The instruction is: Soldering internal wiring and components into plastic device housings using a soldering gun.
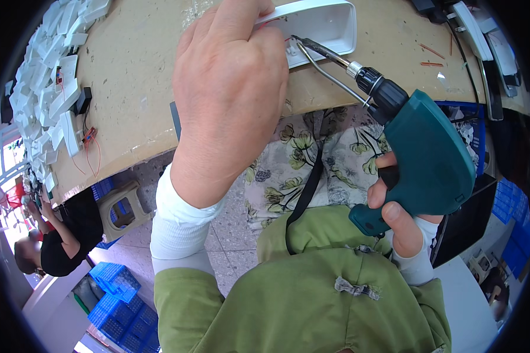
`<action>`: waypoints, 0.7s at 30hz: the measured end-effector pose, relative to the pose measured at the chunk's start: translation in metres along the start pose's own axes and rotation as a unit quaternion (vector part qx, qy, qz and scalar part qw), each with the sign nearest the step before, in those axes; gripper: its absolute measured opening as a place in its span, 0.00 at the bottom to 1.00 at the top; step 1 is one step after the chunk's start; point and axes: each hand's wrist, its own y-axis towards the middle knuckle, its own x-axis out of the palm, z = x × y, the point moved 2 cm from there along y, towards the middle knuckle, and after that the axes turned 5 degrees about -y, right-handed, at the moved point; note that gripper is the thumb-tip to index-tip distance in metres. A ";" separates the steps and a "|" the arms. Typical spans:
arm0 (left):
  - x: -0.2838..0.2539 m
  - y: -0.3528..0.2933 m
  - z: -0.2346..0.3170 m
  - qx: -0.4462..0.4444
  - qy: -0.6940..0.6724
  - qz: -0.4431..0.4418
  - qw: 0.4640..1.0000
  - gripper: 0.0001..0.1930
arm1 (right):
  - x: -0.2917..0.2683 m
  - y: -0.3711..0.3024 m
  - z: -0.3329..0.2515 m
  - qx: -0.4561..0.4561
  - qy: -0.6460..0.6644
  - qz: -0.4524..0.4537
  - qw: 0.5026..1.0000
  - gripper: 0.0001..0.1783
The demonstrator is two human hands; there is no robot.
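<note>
My left hand (pixel 232 88) is closed over the near left end of a white plastic housing (pixel 340 26), an open box-like shell at the table's front edge. Its fingertips are partly hidden behind the knuckles. A little red wire shows beside them inside the shell. My right hand (pixel 394 215) grips the handle of a dark green soldering gun (pixel 433 156), a finger at its black trigger. The gun's hot tip (pixel 303 42) and the thin curved metal feed tube (pixel 330 73) meet inside the housing, close to my left fingers. What the tip touches is too small to make out.
A heap of white plastic parts (pixel 47 76) covers the table's left side, with red wires (pixel 89 138) at its edge. Copper-coloured strips (pixel 431 64) and white devices (pixel 474 32) lie at right. Blue crates (pixel 123 317) and a stool (pixel 122 212) stand lower left, near another person (pixel 65 241).
</note>
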 end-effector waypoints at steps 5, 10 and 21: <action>-0.001 -0.001 0.000 0.010 0.007 0.007 1.000 0.07 | 0.002 0.000 -0.001 0.005 0.008 0.009 1.000 0.37; 0.001 -0.001 0.001 0.019 0.014 0.011 1.000 0.07 | 0.003 0.000 -0.002 0.011 0.006 0.013 1.000 0.36; 0.001 -0.001 0.001 0.039 0.032 0.024 0.998 0.06 | 0.004 -0.004 -0.001 0.009 0.017 0.004 1.000 0.34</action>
